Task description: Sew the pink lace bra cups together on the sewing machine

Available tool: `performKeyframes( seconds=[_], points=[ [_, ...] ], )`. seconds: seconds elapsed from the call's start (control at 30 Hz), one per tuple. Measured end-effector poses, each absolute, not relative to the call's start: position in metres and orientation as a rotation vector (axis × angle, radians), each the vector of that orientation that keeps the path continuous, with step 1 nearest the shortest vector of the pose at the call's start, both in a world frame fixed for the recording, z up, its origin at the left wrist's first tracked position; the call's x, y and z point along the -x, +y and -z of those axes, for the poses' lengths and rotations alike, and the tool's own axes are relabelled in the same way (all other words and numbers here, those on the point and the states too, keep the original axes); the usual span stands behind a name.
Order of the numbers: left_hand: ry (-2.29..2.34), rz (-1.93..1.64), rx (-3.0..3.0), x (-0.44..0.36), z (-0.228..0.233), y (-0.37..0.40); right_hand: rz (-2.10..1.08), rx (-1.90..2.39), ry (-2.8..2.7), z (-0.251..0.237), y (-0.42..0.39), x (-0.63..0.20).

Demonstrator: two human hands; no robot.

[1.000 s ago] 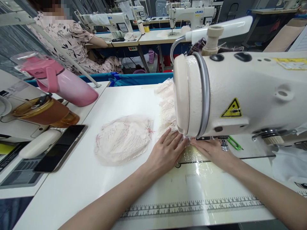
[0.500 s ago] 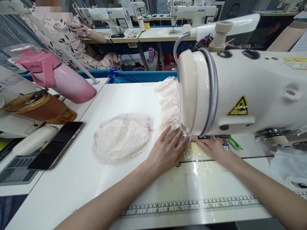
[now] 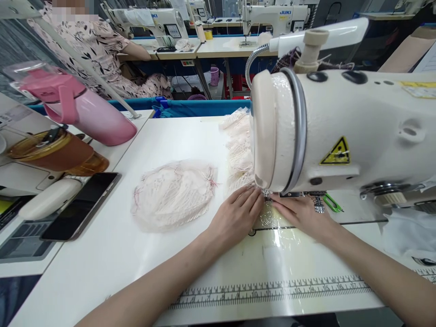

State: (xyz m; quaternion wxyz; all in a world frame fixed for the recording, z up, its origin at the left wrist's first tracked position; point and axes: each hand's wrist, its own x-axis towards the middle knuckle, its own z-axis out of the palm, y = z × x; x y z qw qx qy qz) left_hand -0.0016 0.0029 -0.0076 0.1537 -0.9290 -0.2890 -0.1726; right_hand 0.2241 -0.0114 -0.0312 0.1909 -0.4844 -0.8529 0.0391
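Observation:
Pale pink pleated lace fabric [image 3: 239,152] runs along the left side of the sewing machine head [image 3: 282,131] and under it. My left hand [image 3: 238,209] rests on the near end of this fabric, palm down, fingers laid flat side by side; the fingertips reach the presser foot [image 3: 267,195]. On the other side of the foot, my right hand [image 3: 303,213] has thumb and fingers drawn close together at the fabric's near edge. The machine head partly hides the fingertips and the needle. A second lace piece [image 3: 175,195], with red threads at its edges, lies flat to the left.
A phone [image 3: 81,206], an amber cup [image 3: 57,152] and a pink bottle [image 3: 88,109] stand or lie at the left. Green thread snips [image 3: 333,203] sit right of the foot. A ruler strip [image 3: 272,290] runs along the front edge. Another person [image 3: 102,54] sits beyond.
My left hand's fingers have come together from a spread pose and drawn back slightly towards me. My right hand has shifted a little, its fingers bending more. The second lace piece stays put.

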Motion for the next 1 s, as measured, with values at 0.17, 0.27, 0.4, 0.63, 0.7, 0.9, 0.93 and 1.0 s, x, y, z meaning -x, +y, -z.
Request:
performKeyframes(
  seconds=[0.17,0.27,0.4,0.63,0.7,0.9,0.93,1.0],
  points=[
    [-0.941,0.468,2.722,0.0027,0.0096,0.0068,-0.205,1.383,-2.394,0.0351,-0.0129,-0.2227],
    [-0.950,0.471,2.733,0.0035,0.0117,0.0074,-0.251,1.430,-2.364,0.0373,-0.0125,-0.2224],
    [-0.972,0.472,2.732,0.0034,0.0120,0.0064,-0.202,1.421,-2.350,0.0361,-0.0122,-0.2212],
    [-0.999,0.485,2.715,0.0016,0.0097,0.0061,-0.175,1.435,-2.405,0.0316,-0.0128,-0.2197],
    [-1.010,0.483,2.709,0.0013,0.0097,0.0065,-0.125,1.467,-2.394,0.0332,-0.0141,-0.2194],
    [-1.044,0.475,2.735,0.0011,0.0102,0.0079,-0.077,1.503,-2.422,0.0358,-0.0134,-0.2195],
    [-1.045,0.474,2.737,0.0011,0.0102,0.0081,-0.076,1.504,-2.433,0.0347,-0.0130,-0.2193],
    [-1.047,0.468,2.733,0.0011,0.0096,0.0083,-0.078,1.497,-2.447,0.0319,-0.0125,-0.2190]
  ],
)
